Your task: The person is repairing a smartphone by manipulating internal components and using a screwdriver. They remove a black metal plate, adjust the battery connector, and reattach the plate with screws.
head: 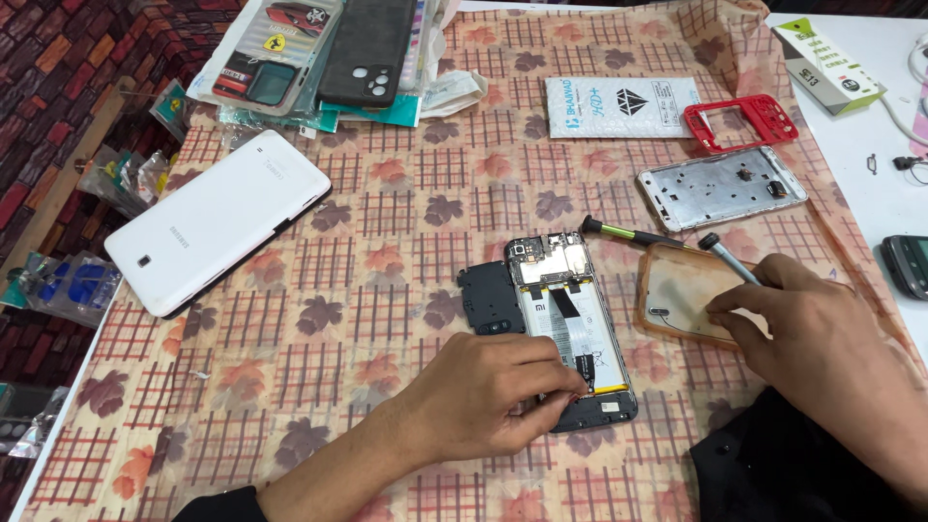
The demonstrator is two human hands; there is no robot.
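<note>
An opened phone (pixel 570 319) lies face down mid-table, its battery and circuit board exposed. My left hand (pixel 483 396) rests on its lower end, fingertips pinching at the bottom edge near the black plastic cover. A detached black cover plate (pixel 491 298) lies just left of the phone. My right hand (pixel 822 338) holds a thin metal screwdriver (pixel 727 257) over a clear orange-rimmed phone case (pixel 681 290). A green-handled tool (pixel 623 232) lies above the phone.
A white tablet (pixel 217 217) lies face down at left. A silver phone frame (pixel 720 187), a red frame (pixel 742 121) and a white packet (pixel 619 104) sit at the back right. Phone cases (pixel 319 48) are piled at the back. A patterned cloth (pixel 367 319) covers the table.
</note>
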